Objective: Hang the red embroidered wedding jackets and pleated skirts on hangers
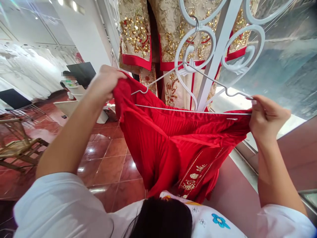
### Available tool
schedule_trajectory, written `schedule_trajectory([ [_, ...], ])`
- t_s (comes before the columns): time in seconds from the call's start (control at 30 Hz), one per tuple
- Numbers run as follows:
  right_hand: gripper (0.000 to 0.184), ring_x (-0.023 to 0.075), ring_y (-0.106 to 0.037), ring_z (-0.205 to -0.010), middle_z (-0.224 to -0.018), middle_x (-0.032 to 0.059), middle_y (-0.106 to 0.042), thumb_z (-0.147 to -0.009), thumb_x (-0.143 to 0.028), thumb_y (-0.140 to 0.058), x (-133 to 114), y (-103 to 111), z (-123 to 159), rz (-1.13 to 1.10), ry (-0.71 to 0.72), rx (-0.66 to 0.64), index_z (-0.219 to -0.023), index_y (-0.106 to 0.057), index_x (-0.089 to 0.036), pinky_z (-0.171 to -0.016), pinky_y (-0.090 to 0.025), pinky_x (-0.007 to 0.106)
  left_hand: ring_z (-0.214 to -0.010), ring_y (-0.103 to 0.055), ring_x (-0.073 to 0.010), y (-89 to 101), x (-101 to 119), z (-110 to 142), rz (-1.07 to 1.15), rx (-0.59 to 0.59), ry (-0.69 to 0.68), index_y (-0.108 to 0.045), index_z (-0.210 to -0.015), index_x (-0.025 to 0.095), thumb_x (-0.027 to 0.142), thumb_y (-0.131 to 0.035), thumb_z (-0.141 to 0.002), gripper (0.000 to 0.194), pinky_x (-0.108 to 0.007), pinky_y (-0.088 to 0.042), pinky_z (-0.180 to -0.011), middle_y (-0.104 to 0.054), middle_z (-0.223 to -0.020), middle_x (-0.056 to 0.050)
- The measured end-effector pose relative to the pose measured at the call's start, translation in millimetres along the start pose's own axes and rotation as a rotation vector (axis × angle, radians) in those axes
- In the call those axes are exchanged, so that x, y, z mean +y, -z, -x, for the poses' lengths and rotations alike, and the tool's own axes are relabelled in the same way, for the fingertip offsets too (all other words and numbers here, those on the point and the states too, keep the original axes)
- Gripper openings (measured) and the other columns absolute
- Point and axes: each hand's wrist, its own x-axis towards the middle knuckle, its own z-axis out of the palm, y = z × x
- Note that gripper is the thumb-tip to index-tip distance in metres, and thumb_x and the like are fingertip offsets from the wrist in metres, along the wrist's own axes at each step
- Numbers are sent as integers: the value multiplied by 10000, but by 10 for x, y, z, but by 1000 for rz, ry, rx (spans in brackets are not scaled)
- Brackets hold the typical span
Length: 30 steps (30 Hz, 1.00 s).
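Note:
A red skirt-like garment [153, 142] with pleats and a gold-embroidered band hangs spread between my hands. My left hand [107, 81] grips its upper left edge, fingers wrapped round the cloth. A thin white wire hanger [210, 78] runs along the top opening; its hook goes up by the scrolled white metalwork. Over at the right, my right hand [268, 119] pinches the hanger's right end together with the garment's edge. The hanger's left end sits inside the garment near my left hand. A small pin-like piece shows on the waistband at right.
Cream garments with gold sequins and red borders [138, 39] hang behind the white scrolled metal stand [210, 59]. A glass window is at right. Left are a bamboo chair [19, 148], a black chair [18, 99], a seated person and white gowns [29, 69]. The floor [109, 165] is red tile.

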Motion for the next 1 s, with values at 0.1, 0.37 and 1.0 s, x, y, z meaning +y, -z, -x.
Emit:
schedule_trajectory([
  [0.1, 282, 91, -408, -487, -601, 58, -603, -776, -293, -535, 51, -42, -16, -91, -69, -36, -854, -752, -131, -476, -312, 244, -581, -534, -110, -180, 105, 407, -99, 63, -115, -608, -889, 115, 66, -529, -727, 187, -300, -478, -681, -503, -592, 26],
  [0.37, 283, 93, -449, -530, -671, 62, -618, -798, -333, -515, 132, -61, -156, -119, -185, -158, -812, -723, -141, -514, -337, 234, -716, -602, -264, -387, 274, 1254, -687, -86, -181, -551, -1083, 135, 336, -410, -894, 310, -360, -441, -672, -586, -671, -72],
  [1.0, 980, 105, -593, -584, -770, -4, -676, -538, -412, -807, 392, 567, -631, -456, -554, -1249, -1390, -379, -182, -493, -446, 198, -757, -557, -210, -1987, 545, 1358, -292, -73, -844, -626, -953, 211, 343, -290, -974, 362, -346, -286, -664, -642, -765, -62],
])
